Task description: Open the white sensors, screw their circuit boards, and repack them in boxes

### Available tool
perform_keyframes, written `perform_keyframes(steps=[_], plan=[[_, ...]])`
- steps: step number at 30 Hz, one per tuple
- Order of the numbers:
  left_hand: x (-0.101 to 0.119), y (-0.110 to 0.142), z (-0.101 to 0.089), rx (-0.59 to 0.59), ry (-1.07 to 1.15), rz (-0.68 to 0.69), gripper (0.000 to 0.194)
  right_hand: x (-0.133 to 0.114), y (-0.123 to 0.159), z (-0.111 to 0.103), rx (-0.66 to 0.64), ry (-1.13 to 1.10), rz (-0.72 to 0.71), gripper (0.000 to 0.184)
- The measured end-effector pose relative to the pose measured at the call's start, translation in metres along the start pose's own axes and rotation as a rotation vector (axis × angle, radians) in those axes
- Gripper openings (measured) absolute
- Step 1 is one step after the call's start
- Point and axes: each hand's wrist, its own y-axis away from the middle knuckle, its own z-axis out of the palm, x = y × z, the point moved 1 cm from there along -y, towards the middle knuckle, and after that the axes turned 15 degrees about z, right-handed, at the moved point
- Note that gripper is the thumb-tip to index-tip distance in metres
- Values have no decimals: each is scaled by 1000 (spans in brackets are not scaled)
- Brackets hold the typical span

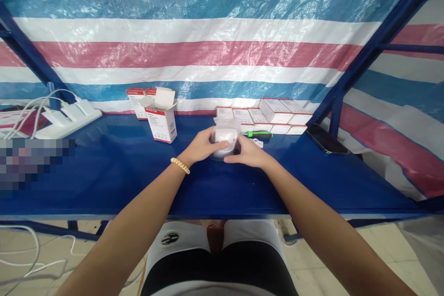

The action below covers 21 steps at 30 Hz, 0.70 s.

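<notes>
Between my two hands is a rounded white object in a translucent plastic bag (225, 136), held just over the blue table; its exact kind is hard to make out through the wrapping. My left hand (201, 144) grips its left side, thumb across the front. On the right side, my right hand (251, 151) closes round it with thumb and fingers. Just behind my right hand lie a green and black screwdriver (260, 134) and a small white piece (257, 143). An upright white and red detector box (161, 125) with raised flaps stands to the left.
More detector boxes (136, 101) stand behind the opened one. Several white boxes (274, 113) are stacked at the back right, near a black phone (326, 138). A power strip (71, 122) with plugs and cables is at the left. Blue frame posts (374, 41) flank the table (104, 171).
</notes>
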Motion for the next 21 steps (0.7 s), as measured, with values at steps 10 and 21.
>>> perform_keyframes(steps=[10, 21], plan=[[-6, 3, -12, -285, -105, -83, 44, 2, -4, -2, -21, -19, -1, 54], [-5, 1, -1, -72, -134, -71, 44, 8, -6, 0, -4, 215, 40, 43]])
